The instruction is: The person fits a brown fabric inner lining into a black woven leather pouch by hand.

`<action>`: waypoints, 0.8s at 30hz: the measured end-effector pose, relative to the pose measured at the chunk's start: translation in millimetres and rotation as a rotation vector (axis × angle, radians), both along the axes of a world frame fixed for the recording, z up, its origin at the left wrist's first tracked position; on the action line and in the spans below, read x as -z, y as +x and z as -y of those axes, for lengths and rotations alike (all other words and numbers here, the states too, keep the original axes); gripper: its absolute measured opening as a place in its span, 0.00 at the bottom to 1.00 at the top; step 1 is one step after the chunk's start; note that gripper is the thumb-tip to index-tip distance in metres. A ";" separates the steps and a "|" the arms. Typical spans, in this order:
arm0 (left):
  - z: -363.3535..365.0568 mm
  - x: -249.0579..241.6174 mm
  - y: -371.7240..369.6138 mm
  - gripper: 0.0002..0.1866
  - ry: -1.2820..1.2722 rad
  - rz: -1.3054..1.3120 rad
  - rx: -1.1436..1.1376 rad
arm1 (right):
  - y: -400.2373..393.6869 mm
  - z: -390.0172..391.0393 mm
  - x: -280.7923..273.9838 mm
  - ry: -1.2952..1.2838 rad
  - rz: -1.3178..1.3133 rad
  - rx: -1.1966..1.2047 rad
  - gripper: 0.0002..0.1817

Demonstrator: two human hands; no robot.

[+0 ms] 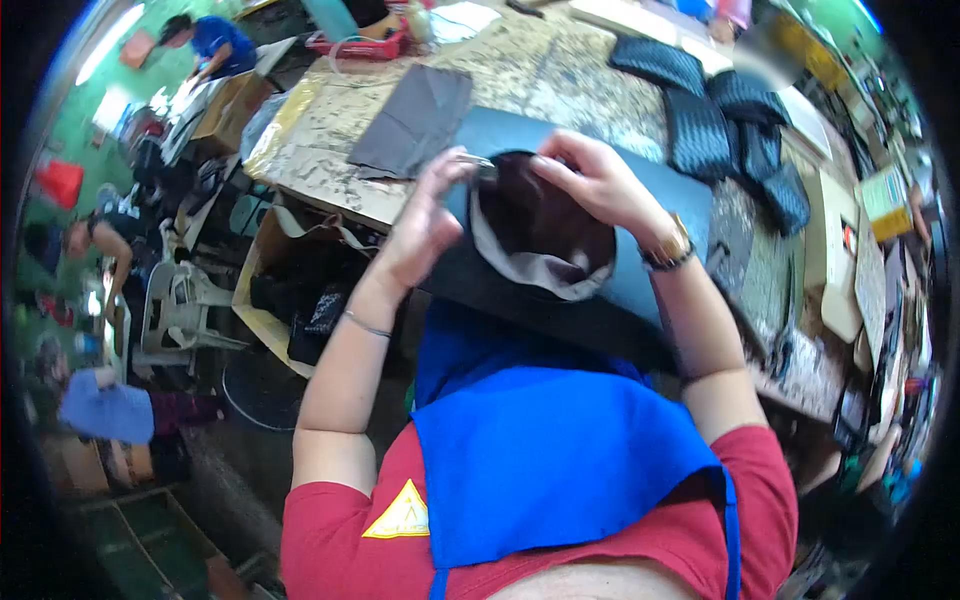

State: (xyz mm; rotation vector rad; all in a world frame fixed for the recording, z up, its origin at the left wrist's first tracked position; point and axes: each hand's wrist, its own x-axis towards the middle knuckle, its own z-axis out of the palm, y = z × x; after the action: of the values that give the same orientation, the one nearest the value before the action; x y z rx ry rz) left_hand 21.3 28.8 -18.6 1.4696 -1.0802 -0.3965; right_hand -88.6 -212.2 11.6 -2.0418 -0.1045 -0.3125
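A dark pouch-like piece [540, 225] with a brown lining and a pale rim stands open-mouthed over a dark sheet [640, 275] at the table's near edge. My left hand [425, 220] is at its left rim, thumb apart from the fingers, with a small metal tool [474, 159] at the fingertips. My right hand [600, 180] pinches the upper right rim between thumb and fingers. A folded dark brown cloth [415, 120] lies on the table behind my left hand.
Black woven pieces [700, 130] are piled at the table's back right. A red tray [365, 45] sits at the back. Left of the table are a cardboard box [262, 290], a white plastic chair [180, 310] and several people. Another person's hand [722, 28] shows at the far edge.
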 end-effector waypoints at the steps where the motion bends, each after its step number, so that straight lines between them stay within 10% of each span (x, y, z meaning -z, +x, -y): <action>1: -3.1 13.2 0.8 0.50 0.090 0.180 -0.006 | -3.0 5.1 5.4 0.027 -0.060 -0.003 0.10; 5: 2.4 36.0 -23.5 0.50 0.147 0.147 -0.084 | -26.9 -11.6 -13.5 -0.033 -0.064 0.126 0.12; 10: -1.0 46.2 -24.8 0.46 0.133 0.150 -0.097 | -136.6 -43.5 -102.7 -0.653 0.911 0.016 0.15; 13: -1.5 47.4 -21.0 0.46 0.122 0.156 -0.099 | -188.4 -50.7 -146.6 -0.241 1.471 -0.282 0.18; 15: 0.5 49.3 -23.9 0.46 0.114 0.142 -0.100 | -182.5 -83.5 -174.6 -0.410 1.795 0.003 0.13; 24: -1.6 41.6 -27.6 0.45 0.108 0.098 -0.111 | -186.9 -89.3 -220.6 -0.638 1.934 0.175 0.17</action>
State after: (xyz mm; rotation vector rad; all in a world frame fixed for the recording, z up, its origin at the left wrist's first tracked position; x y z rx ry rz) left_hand -6.3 30.4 -60.1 1.6518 -1.0620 -0.3111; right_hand -275.5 -122.9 232.2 -1.5029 -1.2842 -2.4514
